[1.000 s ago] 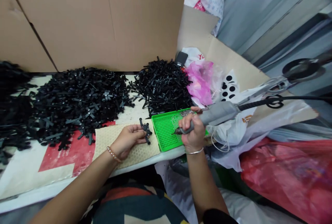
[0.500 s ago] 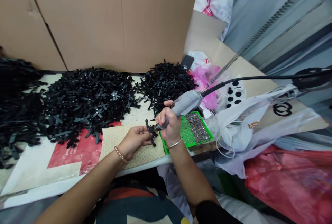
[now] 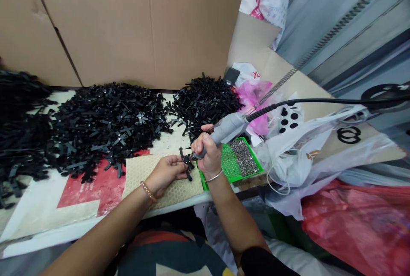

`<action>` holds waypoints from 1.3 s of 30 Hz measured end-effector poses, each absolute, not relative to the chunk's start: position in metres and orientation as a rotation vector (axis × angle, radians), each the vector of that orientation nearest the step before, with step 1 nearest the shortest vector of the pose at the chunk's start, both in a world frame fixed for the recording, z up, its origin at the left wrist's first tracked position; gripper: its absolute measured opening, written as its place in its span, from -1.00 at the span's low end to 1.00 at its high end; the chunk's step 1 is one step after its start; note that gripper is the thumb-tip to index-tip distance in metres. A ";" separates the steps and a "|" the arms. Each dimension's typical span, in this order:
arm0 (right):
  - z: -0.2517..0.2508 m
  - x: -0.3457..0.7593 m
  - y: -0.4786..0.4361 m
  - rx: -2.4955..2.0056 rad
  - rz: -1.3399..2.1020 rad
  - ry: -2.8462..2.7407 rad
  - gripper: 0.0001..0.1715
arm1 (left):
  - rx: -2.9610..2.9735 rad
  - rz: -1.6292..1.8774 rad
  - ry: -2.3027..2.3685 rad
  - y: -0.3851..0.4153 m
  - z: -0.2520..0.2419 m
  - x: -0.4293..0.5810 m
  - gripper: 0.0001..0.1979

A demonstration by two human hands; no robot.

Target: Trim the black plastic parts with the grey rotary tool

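My left hand (image 3: 169, 170) pinches a small black plastic part (image 3: 188, 176) with several arms, above a tan honeycomb-textured mat (image 3: 141, 178). Wrapped round a grey electric screwdriver (image 3: 229, 129) are the fingers of my right hand (image 3: 209, 152). The screwdriver lies tilted, its tip at the black part; whether a screw sits under the tip is too small to tell. Just right of my right hand is a green perforated tray (image 3: 227, 167) with many small metal screws (image 3: 245, 156) at its right side.
Heaps of black parts (image 3: 109, 126) cover the back and left of the table, with a smaller pile (image 3: 208, 101) behind my hands. A cardboard sheet (image 3: 112, 24) stands behind. The screwdriver's cable (image 3: 307, 100) and a coiled spring (image 3: 288, 75) run right, over plastic bags (image 3: 288, 156).
My right hand and the screwdriver have shifted very slightly left, and the cable sags a little lower. My left hand keeps the black part in nearly the same place.
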State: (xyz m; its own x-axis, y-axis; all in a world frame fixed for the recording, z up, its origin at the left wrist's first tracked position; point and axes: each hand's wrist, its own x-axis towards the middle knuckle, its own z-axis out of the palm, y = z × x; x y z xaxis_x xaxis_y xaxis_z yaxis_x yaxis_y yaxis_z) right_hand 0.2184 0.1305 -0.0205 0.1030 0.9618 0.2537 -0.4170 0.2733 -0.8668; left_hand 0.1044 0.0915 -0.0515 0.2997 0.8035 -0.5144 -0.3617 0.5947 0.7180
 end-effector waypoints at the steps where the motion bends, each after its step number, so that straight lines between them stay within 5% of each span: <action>1: -0.020 0.218 0.130 -0.716 1.152 -0.967 -0.61 | 0.528 0.821 0.988 0.091 -0.051 0.104 -0.80; 39: -0.027 0.219 0.124 -0.589 1.121 -1.024 -0.74 | 0.563 0.799 0.998 0.094 -0.055 0.105 -0.77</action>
State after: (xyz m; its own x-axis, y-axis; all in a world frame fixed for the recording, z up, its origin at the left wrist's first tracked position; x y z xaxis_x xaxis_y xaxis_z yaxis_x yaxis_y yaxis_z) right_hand 0.2185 0.1242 -0.0272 0.0810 0.9278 0.3642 -0.4467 0.3605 -0.8188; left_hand 0.1051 0.0936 -0.0549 0.3071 0.8016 -0.5129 -0.3251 0.5949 0.7351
